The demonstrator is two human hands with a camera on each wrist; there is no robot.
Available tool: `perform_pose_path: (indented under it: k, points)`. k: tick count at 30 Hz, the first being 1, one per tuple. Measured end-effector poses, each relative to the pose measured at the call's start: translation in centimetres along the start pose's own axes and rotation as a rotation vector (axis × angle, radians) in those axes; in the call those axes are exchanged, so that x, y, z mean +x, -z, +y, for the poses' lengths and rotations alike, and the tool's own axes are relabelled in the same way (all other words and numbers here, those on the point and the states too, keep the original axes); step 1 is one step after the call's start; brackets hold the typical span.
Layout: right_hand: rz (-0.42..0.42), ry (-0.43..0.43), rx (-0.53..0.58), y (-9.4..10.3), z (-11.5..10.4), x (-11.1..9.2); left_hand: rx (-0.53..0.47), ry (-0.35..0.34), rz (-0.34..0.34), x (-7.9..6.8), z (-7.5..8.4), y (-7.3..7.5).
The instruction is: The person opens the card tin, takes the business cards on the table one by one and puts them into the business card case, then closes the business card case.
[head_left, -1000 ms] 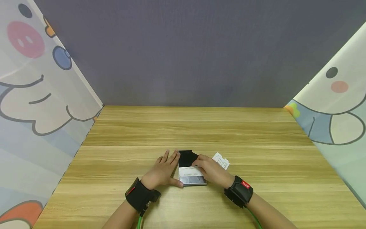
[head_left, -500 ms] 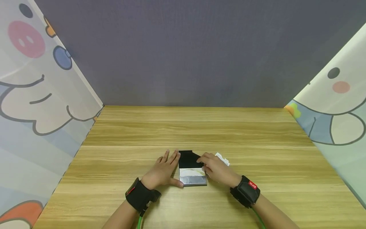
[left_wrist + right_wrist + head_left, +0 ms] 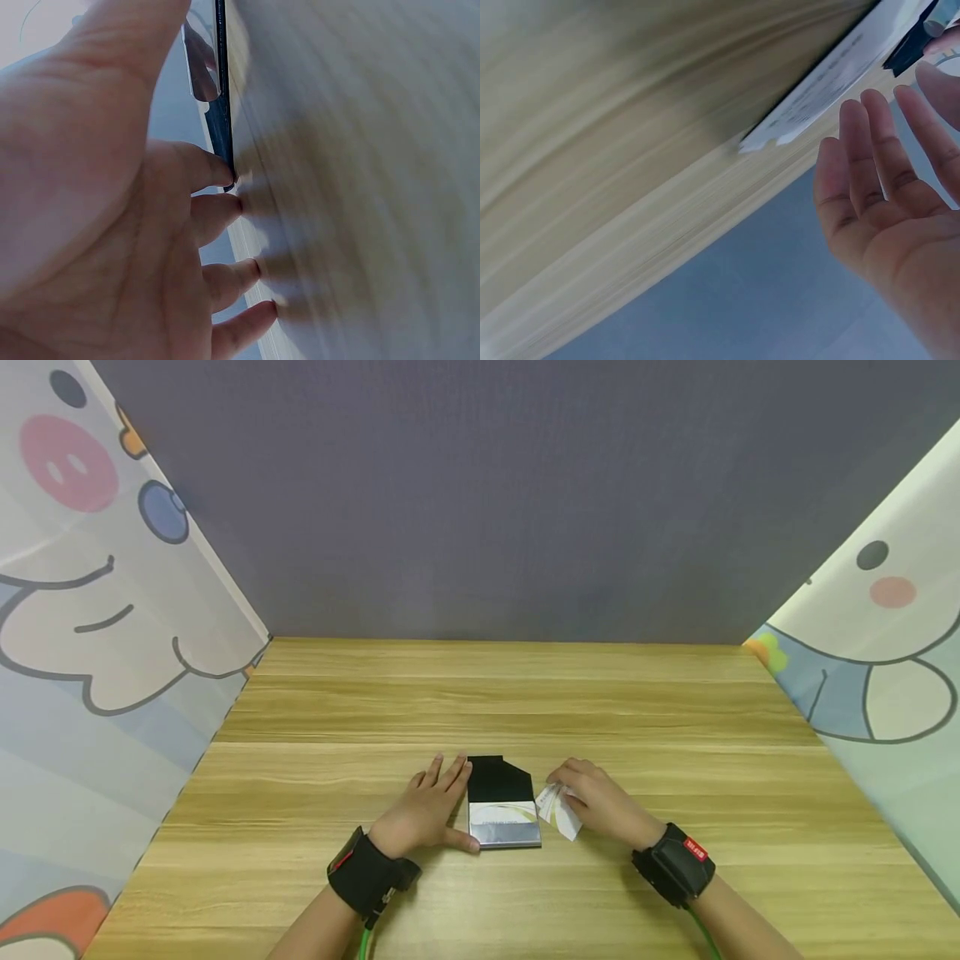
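Note:
A business card case (image 3: pixel 504 837) lies unfolded on the wooden table, its black flap (image 3: pixel 497 779) spread away from me. White cards with a yellow curve (image 3: pixel 502 812) sit in its silver pocket. My left hand (image 3: pixel 423 810) rests spread beside the case, thumb and forefinger at its left edge; straight fingers (image 3: pixel 225 217) show in the left wrist view. Just right of the case, my right hand (image 3: pixel 600 802) pinches a few loose white business cards (image 3: pixel 562 821), slightly fanned. Curved fingers (image 3: pixel 877 157) and printed card stock (image 3: pixel 817 90) appear in the right wrist view; the grip is unclear there.
The wooden table (image 3: pixel 495 693) extends behind and to both sides of the hands. A dark grey panel (image 3: pixel 495 502) stands along its far edge. Cartoon-printed sheets (image 3: pixel 112 635) flank the table. Each wrist wears a black strap (image 3: pixel 675 864) with a green cable.
My right hand has left the card case and moved right onto the loose cards. Those cards have shifted left and toward me. My left hand stays in place.

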State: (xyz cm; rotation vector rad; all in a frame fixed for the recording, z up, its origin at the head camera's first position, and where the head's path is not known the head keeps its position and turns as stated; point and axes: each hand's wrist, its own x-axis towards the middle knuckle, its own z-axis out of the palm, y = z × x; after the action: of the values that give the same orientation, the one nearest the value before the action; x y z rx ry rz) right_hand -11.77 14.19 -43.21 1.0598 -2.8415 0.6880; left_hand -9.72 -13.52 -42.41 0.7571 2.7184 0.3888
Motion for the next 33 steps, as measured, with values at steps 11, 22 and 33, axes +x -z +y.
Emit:
perform_pose_path:
  k: [11,22,33]
  points:
    - [-0.021,-0.02,-0.015,0.5,0.9,-0.9,0.001,0.005,-0.008,0.0,-0.1,-0.2]
    - [-0.078,-0.042,0.001,0.8,1.0,-1.5,0.0,0.002,-0.002,-0.1,-0.1,-0.1]
    - [-0.114,-0.019,0.001,0.9,1.3,-1.5,0.002,0.003,0.0,0.0,-0.2,0.0]
